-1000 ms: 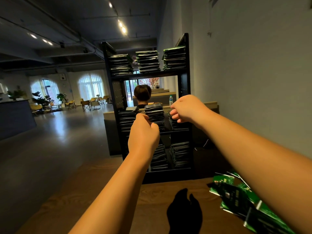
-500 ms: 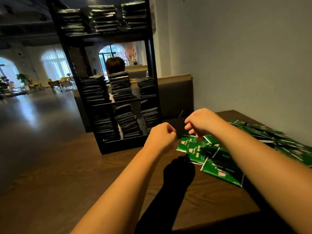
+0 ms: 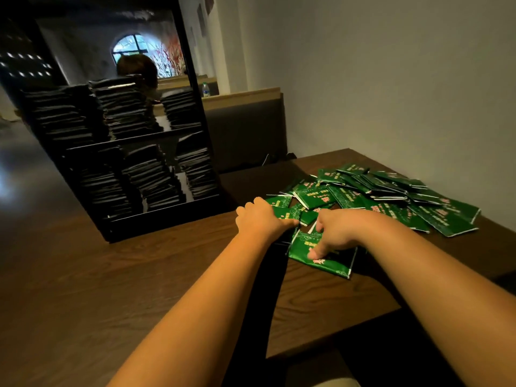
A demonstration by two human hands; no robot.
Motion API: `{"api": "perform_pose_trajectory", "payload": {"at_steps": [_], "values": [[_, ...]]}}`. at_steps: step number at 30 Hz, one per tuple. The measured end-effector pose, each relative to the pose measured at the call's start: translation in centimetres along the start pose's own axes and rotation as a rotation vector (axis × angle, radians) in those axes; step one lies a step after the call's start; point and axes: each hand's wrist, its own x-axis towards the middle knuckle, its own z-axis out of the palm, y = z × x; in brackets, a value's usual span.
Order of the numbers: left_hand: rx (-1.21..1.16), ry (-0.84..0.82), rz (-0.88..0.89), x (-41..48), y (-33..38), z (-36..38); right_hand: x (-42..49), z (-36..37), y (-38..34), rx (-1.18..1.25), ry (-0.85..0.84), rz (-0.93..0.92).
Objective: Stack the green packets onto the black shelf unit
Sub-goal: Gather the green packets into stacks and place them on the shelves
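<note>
Just right of the black shelf unit (image 3: 167,216), on the brown table (image 3: 139,275) bearing it: a loose, overlapping heap of green packets (image 3: 377,196), lying flat and unsorted, apart from the shelves yet within easy reach of both arms. Reaching into the shelf-side edge of that heap with the left hand (image 3: 262,219), knuckles up, laid over the nearest packets; fingers hidden beyond the knuckles, so cannot tell whether gripping or merely resting. Pressing down with the right hand (image 3: 340,233) on the front packet (image 3: 321,258), the one farthest out from the shelf unit toward the camera: fingers bent downward, one tip flat on the printed face, nothing visibly pinched. Probably pinning or sliding that packet to gather several into a bundle, likelier to stack squarely that way than one by one. Inside the shelf unit, dark stacks (image 3: 125,107) in three columns on both visible tiers, tall and slightly leaning, hence good reason for small, tidy handfuls. Judged from this: pick-up step under way, much of the heap not yet shelved. Behind the shelf unit, seen through its open back, somebody's head (image 3: 136,68); just past its right post, a small bottle (image 3: 205,89).
</note>
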Motion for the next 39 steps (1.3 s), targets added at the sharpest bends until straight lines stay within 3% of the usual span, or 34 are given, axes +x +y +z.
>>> {"api": "perform_pose_trajectory", "payload": {"at_steps": [4, 9, 14, 19, 27, 31, 35, 37, 39], "values": [[-0.126, -0.099, -0.124, 1.8, 0.9, 0.2, 0.9, 0.7, 0.4, 0.077, 0.050, -0.064], [-0.236, -0.214, -0.010, 2.7, -0.5, -0.8, 0.8, 1.1, 1.5, 0.231, 0.183, -0.083], [-0.403, -0.250, -0.004, 2.7, -1.9, -1.3, 0.5, -0.2, 2.4, 0.375, 0.354, -0.020], [-0.510, -0.224, 0.030, 2.3, -3.0, -1.9, 1.6, 0.2, 2.6, 0.139, 0.226, 0.077], [-0.771, -0.205, 0.092, 1.7, -3.0, -1.8, 1.6, 0.6, 1.6, 0.301, 0.176, 0.057], [-0.945, -0.236, 0.174, 1.2, -2.5, -1.8, 1.4, 0.6, 1.7, 0.533, 0.260, 0.057], [-1.153, -0.371, 0.210, 0.8, -1.7, -1.1, 2.3, 0.9, 1.3, 1.058, 0.313, -0.025], [-1.138, -0.368, 0.242, 0.8, -0.9, -0.6, 2.5, 1.0, 0.9, 1.390, 0.236, -0.045], [-1.000, -0.271, 0.294, 1.3, -0.1, 0.0, 3.1, 1.0, 0.5, 1.546, 0.187, -0.071]]}}
